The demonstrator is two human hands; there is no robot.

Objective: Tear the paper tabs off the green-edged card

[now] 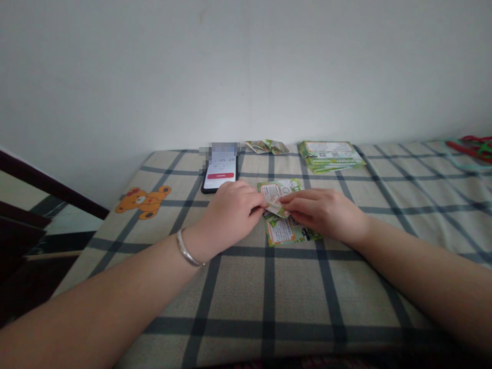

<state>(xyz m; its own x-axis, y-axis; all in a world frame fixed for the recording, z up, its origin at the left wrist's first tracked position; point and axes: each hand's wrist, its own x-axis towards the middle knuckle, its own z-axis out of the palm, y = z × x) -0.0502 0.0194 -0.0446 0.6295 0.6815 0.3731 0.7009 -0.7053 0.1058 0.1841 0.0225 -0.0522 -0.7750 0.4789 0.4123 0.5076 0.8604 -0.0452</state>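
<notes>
My left hand (240, 205) pinches the left edge of a small folded piece of green-and-white printed paper (275, 209). At its right edge, my right hand (325, 210) has its fingers closed on the same piece. Beneath both hands, a printed green leaflet (280, 233) lies on the checked cloth, its right part covered by my right hand. Whether the folded piece is part of that leaflet or a separate sheet, I cannot tell. A silver bangle (187, 249) circles my left wrist.
Behind my left hand lies a phone (221, 171) with a lit screen. Two folded papers (267, 147) and a stack of leaflets (332, 155) rest near the wall. A bear figure (144, 202) is at left; red-and-green objects (474, 148) sit far right.
</notes>
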